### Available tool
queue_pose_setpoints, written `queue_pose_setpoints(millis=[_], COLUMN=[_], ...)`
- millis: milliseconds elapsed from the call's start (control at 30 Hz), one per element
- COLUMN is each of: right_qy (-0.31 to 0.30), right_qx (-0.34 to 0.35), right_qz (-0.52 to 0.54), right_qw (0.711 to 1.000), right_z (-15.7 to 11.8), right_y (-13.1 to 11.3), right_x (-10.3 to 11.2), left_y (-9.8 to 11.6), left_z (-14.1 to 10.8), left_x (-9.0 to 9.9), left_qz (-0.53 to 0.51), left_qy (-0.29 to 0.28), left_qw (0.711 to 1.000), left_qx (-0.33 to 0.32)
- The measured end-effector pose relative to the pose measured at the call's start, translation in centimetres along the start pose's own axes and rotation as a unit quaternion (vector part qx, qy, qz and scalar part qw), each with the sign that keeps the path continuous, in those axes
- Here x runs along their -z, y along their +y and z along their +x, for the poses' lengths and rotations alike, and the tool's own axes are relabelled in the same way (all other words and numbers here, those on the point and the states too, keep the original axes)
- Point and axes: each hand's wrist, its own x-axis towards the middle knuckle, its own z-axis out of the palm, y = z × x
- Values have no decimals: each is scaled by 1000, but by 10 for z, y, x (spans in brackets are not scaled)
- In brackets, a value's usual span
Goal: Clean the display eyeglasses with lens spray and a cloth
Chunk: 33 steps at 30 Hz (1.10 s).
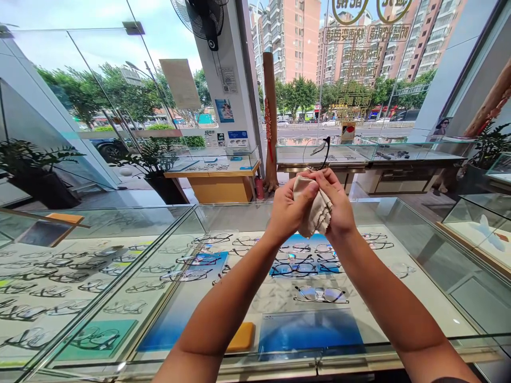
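My left hand and right hand are raised above the glass-topped surface, both grasping a beige cloth bunched between them. A pair of eyeglasses sticks up at my fingertips, one dark temple showing; cloth and fingers hide its lower part. Below, inside the case: rimmed spectacles, with a blue sheet nearer me and an orange case to its left.

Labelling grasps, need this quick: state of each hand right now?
Left hand: closed, holding the beige cloth.
Right hand: closed on the same cloth. Which hand grips the raised glasses cannot be told.
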Motion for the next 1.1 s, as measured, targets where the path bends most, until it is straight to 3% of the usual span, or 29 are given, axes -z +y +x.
queue_pose_setpoints(millis=[167, 400, 500, 633, 733, 800, 967, 1033, 1100], right_qy=[18, 61, 59, 59, 55, 41, 26, 29, 21], right_qx=[26, 35, 30, 17, -7, -19, -59, -71, -68], right_qz=[11, -21, -2, 7, 0, -5, -9, 0, 16], right_qw=[999, 997, 998, 998, 998, 999, 998, 997, 997], right_z=[-8, -2, -4, -12, -10, -3, 13, 12, 7], right_y=[-2, -3, -4, -1, 2, 2, -5, -5, -3], right_x=[-9, 1, -2, -12, -11, -3, 20, 19, 13], left_y=[7, 15, 11, -2, -10, -11, -8, -8, -8], left_z=[2, 3, -1, -7, -6, -2, 8, 7, 4], left_x=[1, 10, 5, -7, -6, 1, 17, 16, 13], left_qz=[-39, -80, -51, 12, 59, 80, 52, 55, 66], left_qy=[5, -125, -101, 8, 51, 24, -145, -132, -63], left_qw=[999, 979, 989, 1000, 996, 996, 988, 990, 996], left_qx=[22, 141, 92, -14, -38, -35, 28, 17, -15])
